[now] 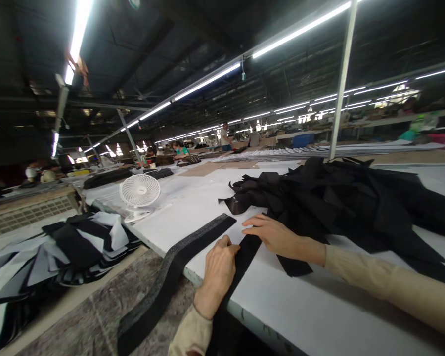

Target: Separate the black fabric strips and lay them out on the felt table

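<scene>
Black fabric strip [246, 254] on white-topped table [300, 306], near end over table's front edge. Left hand [220, 264] on strip just inside that edge, fingers curled together; cannot tell if pinching. Right hand [270, 233] at strip's far end on table, fingers slightly apart. Table's right side: black fabric heap [356, 202]. Table's left edge: white fan [140, 190].

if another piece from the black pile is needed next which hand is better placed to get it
Probably the right hand: it is close beside the pile, by the strip's far end. The left hand is at the strip nearer the table's edge, farther from the pile.
</scene>
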The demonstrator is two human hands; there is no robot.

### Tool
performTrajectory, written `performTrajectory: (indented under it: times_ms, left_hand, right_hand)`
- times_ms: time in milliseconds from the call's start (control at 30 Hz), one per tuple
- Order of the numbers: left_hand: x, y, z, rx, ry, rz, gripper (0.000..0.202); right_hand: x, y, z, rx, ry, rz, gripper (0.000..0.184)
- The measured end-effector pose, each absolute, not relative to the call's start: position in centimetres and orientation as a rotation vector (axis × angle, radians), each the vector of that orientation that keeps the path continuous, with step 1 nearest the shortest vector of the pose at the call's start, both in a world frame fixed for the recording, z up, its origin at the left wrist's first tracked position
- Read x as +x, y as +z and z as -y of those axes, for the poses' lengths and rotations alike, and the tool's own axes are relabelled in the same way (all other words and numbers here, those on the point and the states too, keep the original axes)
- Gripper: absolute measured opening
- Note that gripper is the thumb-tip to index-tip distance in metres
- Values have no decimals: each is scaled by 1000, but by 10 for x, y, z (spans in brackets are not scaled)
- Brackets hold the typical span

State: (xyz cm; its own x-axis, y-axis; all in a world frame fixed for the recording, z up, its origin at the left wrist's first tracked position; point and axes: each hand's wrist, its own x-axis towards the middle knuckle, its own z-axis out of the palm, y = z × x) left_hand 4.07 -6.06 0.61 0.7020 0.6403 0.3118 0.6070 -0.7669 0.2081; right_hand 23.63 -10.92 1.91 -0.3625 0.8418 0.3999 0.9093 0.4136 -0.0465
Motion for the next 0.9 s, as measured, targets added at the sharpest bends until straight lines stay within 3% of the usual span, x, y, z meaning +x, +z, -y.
performTrajectory:
  times_ms: [133, 367, 600, 733, 900]
  left_hand:
    - [61, 10, 54, 2783, 559, -1022, 31]
    - [21, 8, 59, 2577, 599, -1043, 23]
    - [2, -2, 75, 2746, 689, -974, 34]
    - [11, 0, 71, 2781, 676, -992, 34]
    - [45, 5, 59, 2829, 629, -1014, 32]
  right_hand:
    - [243, 5, 102, -1423, -29, 2320, 51]
    - [245, 3, 101, -1539, -24, 2325, 58]
    - [234, 16, 111, -1537, -127, 2567, 68]
    - [231, 18, 111, -1502, -285, 2415, 60]
    - [236, 10, 100, -1416, -64, 2320, 50]
